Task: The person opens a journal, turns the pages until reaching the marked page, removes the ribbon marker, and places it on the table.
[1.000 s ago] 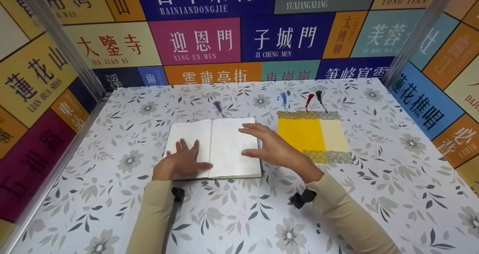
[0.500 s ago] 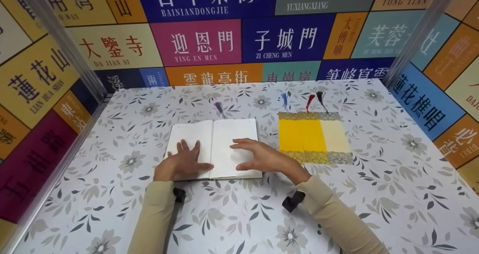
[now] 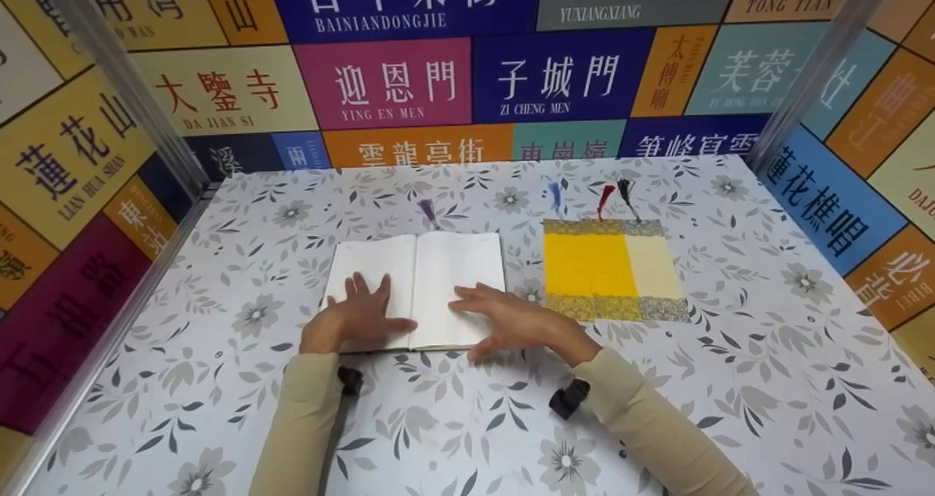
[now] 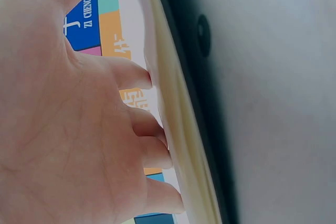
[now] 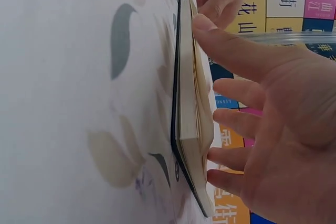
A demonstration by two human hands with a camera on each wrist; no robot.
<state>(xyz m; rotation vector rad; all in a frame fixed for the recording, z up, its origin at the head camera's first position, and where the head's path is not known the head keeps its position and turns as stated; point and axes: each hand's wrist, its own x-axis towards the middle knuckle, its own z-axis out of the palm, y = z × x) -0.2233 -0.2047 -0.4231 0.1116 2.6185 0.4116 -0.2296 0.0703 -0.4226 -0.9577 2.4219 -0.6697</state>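
An open notebook (image 3: 438,262) with blank-looking white pages lies on the table. Its dark cover and page block (image 5: 189,124) show edge-on in the right wrist view. My left hand (image 3: 358,317) rests on the left page with fingers spread and the thumb near the centre fold; its fingertips touch the paper in the left wrist view. Over the lower right page is my right hand (image 3: 515,321), fingers stretched across the paper and thumb at the bottom edge. From the notebook's top, near the fold, a purple tassel (image 3: 426,209) sticks out.
Right of the notebook lie yellow (image 3: 588,262) and cream (image 3: 657,266) flat strips with glittery bands at both ends. Blue (image 3: 555,196), red (image 3: 605,200) and black (image 3: 625,196) tassels extend behind them. A floral cloth (image 3: 438,430) covers the table, with colourful lettered panels (image 3: 380,79) around.
My right hand has moved left and towards me, from the notebook's right edge onto its lower right page, thumb now at the bottom edge. The left hand has stayed put.
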